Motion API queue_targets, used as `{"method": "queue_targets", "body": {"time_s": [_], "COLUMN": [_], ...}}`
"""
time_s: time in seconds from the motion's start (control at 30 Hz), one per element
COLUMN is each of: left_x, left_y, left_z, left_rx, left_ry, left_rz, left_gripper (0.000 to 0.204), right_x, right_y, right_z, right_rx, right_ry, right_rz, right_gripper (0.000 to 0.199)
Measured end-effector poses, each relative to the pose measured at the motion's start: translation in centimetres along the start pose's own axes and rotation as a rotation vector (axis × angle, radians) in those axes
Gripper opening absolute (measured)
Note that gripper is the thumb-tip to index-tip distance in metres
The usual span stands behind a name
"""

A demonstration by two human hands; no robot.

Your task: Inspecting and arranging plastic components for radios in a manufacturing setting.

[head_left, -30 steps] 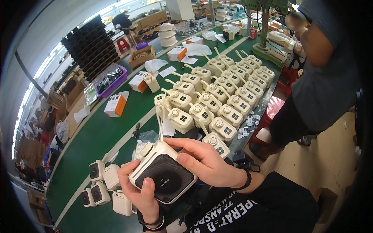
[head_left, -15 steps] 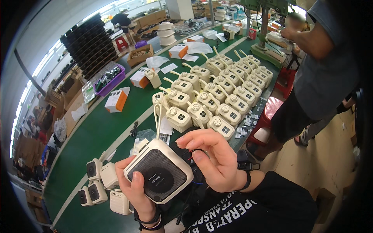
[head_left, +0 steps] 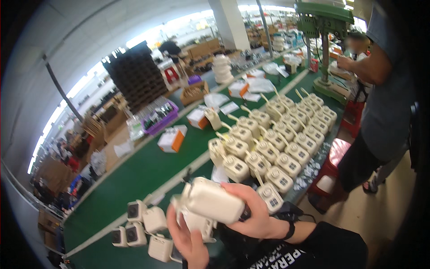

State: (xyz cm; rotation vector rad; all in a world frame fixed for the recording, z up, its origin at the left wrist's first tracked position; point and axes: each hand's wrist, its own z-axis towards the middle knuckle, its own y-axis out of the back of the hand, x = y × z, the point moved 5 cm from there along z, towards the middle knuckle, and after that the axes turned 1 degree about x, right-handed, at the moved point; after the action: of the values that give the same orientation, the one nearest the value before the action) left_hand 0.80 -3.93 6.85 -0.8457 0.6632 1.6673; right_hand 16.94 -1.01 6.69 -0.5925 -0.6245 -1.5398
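We grip a cream, rounded, boxy plastic device (head_left: 214,201) in our right hand (head_left: 258,216) above the flat green table (head_left: 148,163); our left hand (head_left: 189,242) curls near its blurred left end, whether gripping we cannot tell.

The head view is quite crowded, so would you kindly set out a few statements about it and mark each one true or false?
1. The right hand grips a cream device. True.
2. The gripped device turns a black grille toward the camera. False: a plain cream surface faces it.
3. More cream devices stand in rows on the green table. True.
4. The right wrist is bare. False: a dark band goes around it.
5. In the picture, a purple basket is left of the green machine. True.
6. The person standing at the right wears a bright yellow top. False: the top is grey.
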Motion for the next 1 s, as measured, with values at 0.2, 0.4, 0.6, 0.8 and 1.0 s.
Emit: {"method": "queue_targets", "body": {"time_s": [0.2,0.4,0.6,0.8,1.0], "left_x": [-7.9,-9.3,-8.2,0.1,1.2], "left_y": [0.9,-1.2,-0.9,2.6,-2.9], "left_z": [-4.5,-6.5,-2.6,-1.0,-2.7], "left_rx": [0.234,0.769,1.007,-0.017,0.104], "left_ry": [-0.196,-0.089,-0.337,0.445,0.475], "left_rz": [-0.198,-0.83,-1.007,-0.254,-0.452], "left_gripper": [0.025,0.025,0.022,0.081,0.105], "right_x": [1.3,2.1,2.1,1.8,1.3], "right_y": [0.3,0.1,0.8,1.6,1.6], "right_z": [1.5,0.1,-1.1,-2.0,-3.3], "right_rx": [0.003,-0.097,-0.119,-0.145,-0.092], "right_ry": [0.517,0.701,0.78,0.785,0.732], "right_rz": [-0.348,-0.421,-0.417,-0.417,-0.421], "right_gripper": [0.045,0.036,0.035,0.035,0.033]}}
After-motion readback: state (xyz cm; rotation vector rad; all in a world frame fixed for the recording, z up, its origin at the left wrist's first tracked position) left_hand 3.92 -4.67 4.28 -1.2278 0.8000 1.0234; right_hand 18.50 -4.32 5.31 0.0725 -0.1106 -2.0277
